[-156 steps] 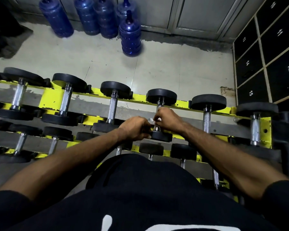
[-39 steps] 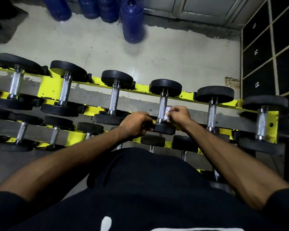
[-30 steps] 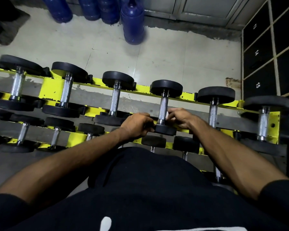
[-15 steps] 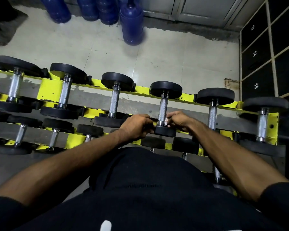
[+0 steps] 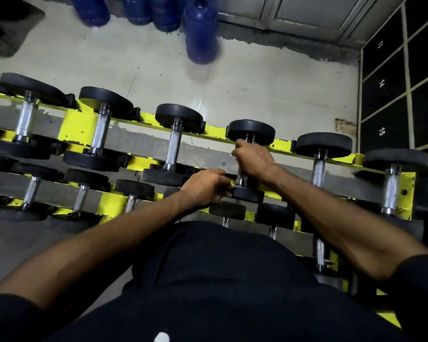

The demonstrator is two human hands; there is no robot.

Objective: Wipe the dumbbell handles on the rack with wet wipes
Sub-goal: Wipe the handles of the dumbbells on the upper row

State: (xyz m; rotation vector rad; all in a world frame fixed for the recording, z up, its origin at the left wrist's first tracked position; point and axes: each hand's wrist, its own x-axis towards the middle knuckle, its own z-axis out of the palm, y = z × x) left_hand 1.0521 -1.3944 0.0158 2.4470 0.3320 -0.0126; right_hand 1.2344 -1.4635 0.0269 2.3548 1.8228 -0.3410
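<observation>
The one being cleaned was a black rubber dumbbell (image 5: 250, 169), fourth along the top rail of the chipped yellow steel rack (image 5: 79, 124). Its long axis ran straight away from the person, with the near black head (image 5: 248, 195) on the front rail and the far black head (image 5: 251, 131) on the back one. The right grip (image 5: 253, 159) was closed round the knurled chrome handle (image 5: 241, 178), up near the far end, so only a short stub of chrome showed below the fist. The left grip (image 5: 204, 188) was curled over the rim of the near black head, steadying it I'd guess.

So any wiping stroke had to run along that axis, back toward the body, and the right grip was the one placed for it. The neighbouring chrome handle (image 5: 318, 169) lay parallel just to the right, nearer the right arm.

Honestly I couldn't make out the white wet wipe. If it was there, it was buried inside the right fist. The lower tier (image 5: 84, 193) was partly cut off by the forearms and the black shirt (image 5: 220, 280).
</observation>
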